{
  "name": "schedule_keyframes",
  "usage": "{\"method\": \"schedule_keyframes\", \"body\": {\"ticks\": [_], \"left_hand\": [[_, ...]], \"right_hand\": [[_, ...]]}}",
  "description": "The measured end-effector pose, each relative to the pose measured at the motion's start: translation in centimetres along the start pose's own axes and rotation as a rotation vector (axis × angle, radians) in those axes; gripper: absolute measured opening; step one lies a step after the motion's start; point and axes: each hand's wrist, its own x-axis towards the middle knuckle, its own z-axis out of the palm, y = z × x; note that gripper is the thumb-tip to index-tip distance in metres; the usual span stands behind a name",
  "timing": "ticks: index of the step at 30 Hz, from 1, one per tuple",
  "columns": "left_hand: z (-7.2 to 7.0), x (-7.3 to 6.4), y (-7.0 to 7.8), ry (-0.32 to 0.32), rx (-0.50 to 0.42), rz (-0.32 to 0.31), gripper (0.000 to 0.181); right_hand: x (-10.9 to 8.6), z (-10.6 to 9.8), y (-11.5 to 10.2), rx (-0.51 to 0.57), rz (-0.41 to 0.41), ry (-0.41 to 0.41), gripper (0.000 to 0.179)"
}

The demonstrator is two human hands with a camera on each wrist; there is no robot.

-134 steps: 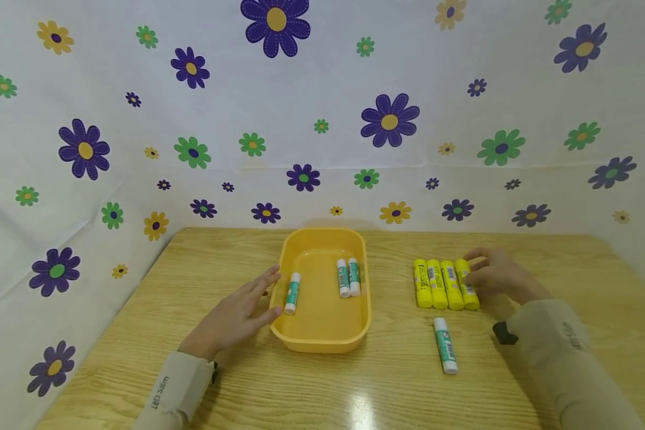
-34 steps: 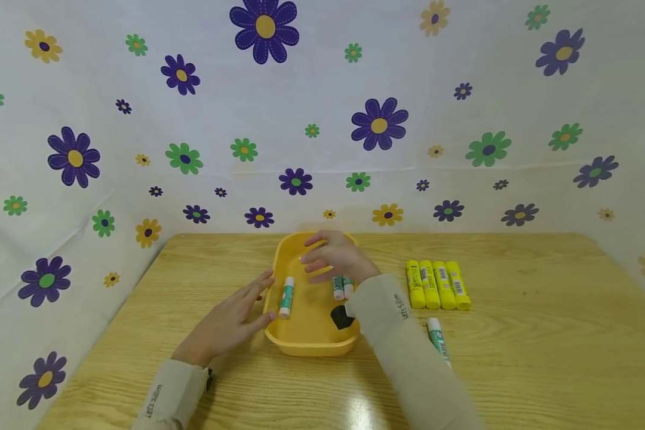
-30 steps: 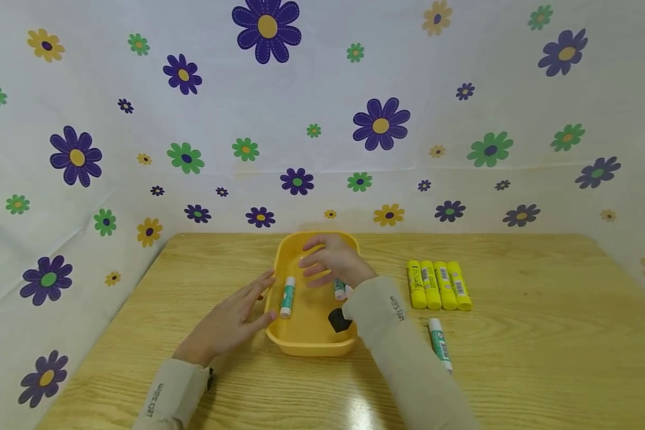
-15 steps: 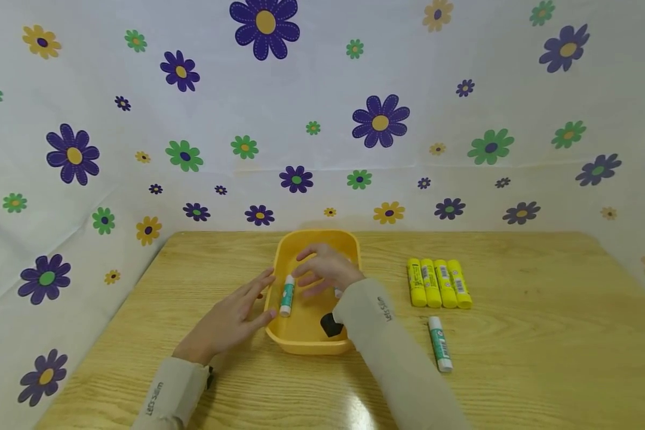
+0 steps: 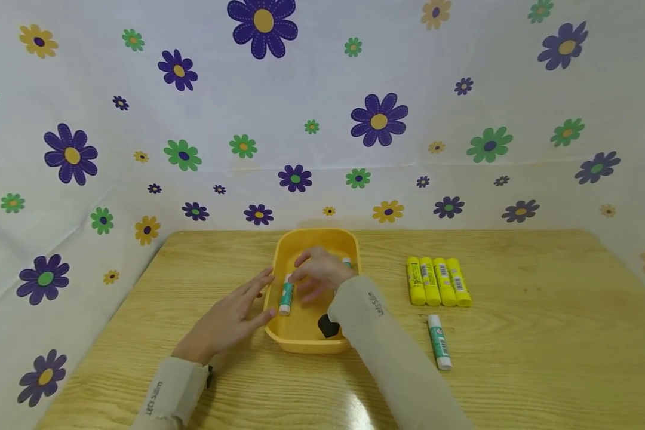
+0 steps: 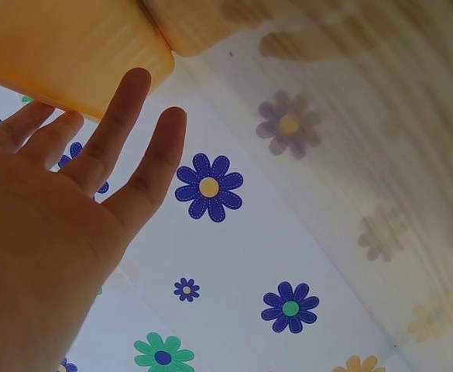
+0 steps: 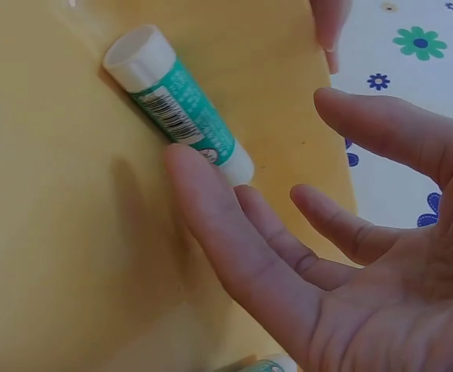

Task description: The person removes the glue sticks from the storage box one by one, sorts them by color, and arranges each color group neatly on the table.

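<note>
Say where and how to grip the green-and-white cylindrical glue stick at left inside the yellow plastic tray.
Probably across its green middle, from above and the right: the glue stick lies flat near the left wall of the tray, its round body suits a crosswise pinch, and the right hand is on that side.

Left hand [image 5: 226,325]: fingers [image 5: 249,291] extended, thumb spread apart. Right hand [image 5: 322,272]: fingers [image 7: 276,232] separated, loosely bent. Left forearm [image 5: 163,391] enters from lower left, right forearm [image 5: 398,358] runs diagonally leftward in head view; both sleeved, hands near each other.
</note>
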Motion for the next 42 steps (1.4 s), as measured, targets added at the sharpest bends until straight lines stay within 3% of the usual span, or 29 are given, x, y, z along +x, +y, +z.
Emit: {"method": "schedule_keyframes", "body": {"ticks": [5,22,33,42], "left_hand": [[-0.1,0.0,-0.1,-0.012,-0.003,-0.012,0.069],[-0.3,-0.1,-0.4,-0.005,0.005,-0.035,0.073],[-0.1,0.2,-0.1,-0.019,-0.019,-0.001,0.07],[-0.2,0.0,0.0,-0.026,-0.013,-0.013,0.07]], "right_hand": [[0.3,0.2,0.1,-0.012,0.04,-0.021,0.04],[0.8,1.3,-0.1,0.118,0.033,-0.171,0.04],[0.8,1.2,-0.3,0.128,-0.073,-0.052,0.044],[0.1,-0.5,-0.7,0.148,-0.124,-0.052,0.045]]}}
